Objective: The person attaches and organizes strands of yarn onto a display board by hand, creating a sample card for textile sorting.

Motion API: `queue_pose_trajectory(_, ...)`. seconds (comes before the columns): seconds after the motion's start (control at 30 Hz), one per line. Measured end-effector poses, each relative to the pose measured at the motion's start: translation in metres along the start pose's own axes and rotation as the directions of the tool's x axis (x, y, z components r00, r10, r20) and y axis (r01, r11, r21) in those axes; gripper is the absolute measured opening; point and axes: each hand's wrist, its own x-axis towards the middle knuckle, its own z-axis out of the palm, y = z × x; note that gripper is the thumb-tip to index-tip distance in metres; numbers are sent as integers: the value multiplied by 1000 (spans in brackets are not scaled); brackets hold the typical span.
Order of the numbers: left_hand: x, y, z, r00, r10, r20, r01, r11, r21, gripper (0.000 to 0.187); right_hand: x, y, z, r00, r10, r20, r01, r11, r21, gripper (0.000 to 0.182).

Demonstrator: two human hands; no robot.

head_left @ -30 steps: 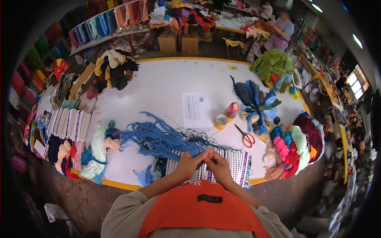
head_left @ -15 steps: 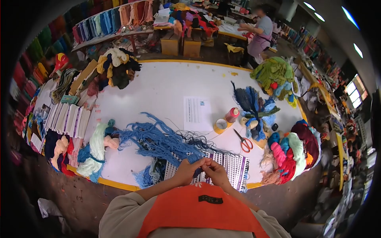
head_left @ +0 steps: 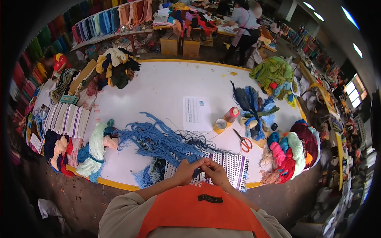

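Note:
A loose bundle of blue yarn (head_left: pixel 158 137) spreads across the front of the table, and its near end runs into my hands. My left hand (head_left: pixel 188 170) is closed round that end. Beside it, fingertips touching the left ones, my right hand (head_left: pixel 214 171) is pinched; what lies between its fingers is too small to make out. Under both hands are white cards with rows of holes and purple strips (head_left: pixel 232 168). Dark thin strands (head_left: pixel 198 139) trail to the right of the blue yarn. More blue yarn (head_left: pixel 149 174) lies left of the cards.
Orange-handled scissors (head_left: pixel 246 144), a pink thread cone (head_left: pixel 231 115), a tape roll (head_left: pixel 220 125) and a printed sheet (head_left: pixel 196 114) lie ahead. Yarn heaps (head_left: pixel 293 148) flank both sides. Punched cards (head_left: pixel 67 120) sit at left. A person (head_left: pixel 244 29) stands beyond the table.
My hands and the blue yarn stay almost where they were. Beyond the table, the person has shifted left and now bends over the far table.

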Motion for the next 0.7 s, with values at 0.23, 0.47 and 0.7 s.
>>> queue_pose_trajectory(0.23,3,-3,-5,1000,-5,13,5,1000,24,28,1,0,-1,1000,20,12,-20,999,-26,30)
queue_pose_trajectory(0.47,6,-5,-9,1000,-3,21,2,999,41,30,3,-2,0,999,32,21,-32,999,-40,29)
queue_pose_trajectory(0.7,12,-10,-20,1000,7,15,-10,983,182,33,7,4,-1,999,26,24,-25,999,-40,29)
